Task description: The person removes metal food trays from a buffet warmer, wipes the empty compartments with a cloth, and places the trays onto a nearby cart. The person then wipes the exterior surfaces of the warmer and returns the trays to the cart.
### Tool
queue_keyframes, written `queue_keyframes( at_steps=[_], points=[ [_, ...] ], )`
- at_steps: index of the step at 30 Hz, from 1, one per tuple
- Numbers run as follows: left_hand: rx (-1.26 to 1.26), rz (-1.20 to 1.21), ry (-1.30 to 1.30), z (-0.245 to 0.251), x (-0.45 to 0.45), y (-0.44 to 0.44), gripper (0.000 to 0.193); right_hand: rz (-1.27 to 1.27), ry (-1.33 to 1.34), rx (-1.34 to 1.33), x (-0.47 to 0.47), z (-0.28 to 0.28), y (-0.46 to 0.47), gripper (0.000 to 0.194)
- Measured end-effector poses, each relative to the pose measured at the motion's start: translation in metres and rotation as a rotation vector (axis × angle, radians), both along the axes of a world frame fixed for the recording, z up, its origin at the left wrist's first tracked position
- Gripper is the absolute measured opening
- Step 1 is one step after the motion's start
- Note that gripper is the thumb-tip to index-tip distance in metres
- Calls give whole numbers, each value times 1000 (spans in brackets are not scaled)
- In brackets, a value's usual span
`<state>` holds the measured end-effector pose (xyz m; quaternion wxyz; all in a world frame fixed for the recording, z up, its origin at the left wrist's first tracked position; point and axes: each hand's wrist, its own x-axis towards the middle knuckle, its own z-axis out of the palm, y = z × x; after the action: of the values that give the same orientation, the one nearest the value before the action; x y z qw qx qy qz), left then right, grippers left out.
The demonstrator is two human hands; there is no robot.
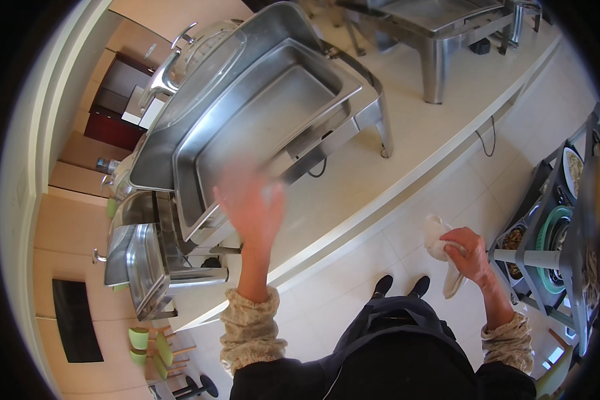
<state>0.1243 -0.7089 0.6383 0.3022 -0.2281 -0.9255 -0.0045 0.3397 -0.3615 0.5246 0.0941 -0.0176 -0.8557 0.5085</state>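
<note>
My left hand (250, 205), blurred by motion, is over the near edge of a stainless-steel chafing dish (275, 95). Its fingers look spread, and no object shows in it; whether it touches the metal is unclear. The dish's lid (225, 65) is raised, and the rectangular pan inside shows bare metal. Off to the right, my right hand (467, 252) grips a bunched white cloth (437, 242) above the tiled floor, with part of the cloth hanging below the fingers.
The dish stands on a pale counter (325, 205). A second chafing dish (435, 50) is farther along it, another (150, 270) at lower left. A grey cart (525, 255) holding a green basket (552, 250) and food containers is at right. A black cable (492, 140) hangs off the counter.
</note>
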Motion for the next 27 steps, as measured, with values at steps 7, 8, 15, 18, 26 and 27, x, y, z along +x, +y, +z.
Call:
queue_keyframes(
  at_steps=[7, 8, 15, 18, 26, 27],
  points=[
    [153, -140, 40, -9, 29, -28, 15, -168, 284, -94, -58, 34, -50, 25],
    [166, -168, 14, -12, 35, -32, 14, -199, 386, -102, -79, 40, -60, 27],
    [126, -129, -203, -26, 92, -101, 14, -502, 670, -228, -226, 29, -156, 40],
    [145, -42, -219, -33, 111, -133, 14, -387, 696, -326, -229, -2, -226, 41],
    [151, -17, -49, 6, 116, -163, 15, 654, 367, -255, -176, 23, -382, 31],
    [164, -16, -15, 10, 114, -163, 15, 735, 267, -214, -169, 34, -371, 31]
  ],
)
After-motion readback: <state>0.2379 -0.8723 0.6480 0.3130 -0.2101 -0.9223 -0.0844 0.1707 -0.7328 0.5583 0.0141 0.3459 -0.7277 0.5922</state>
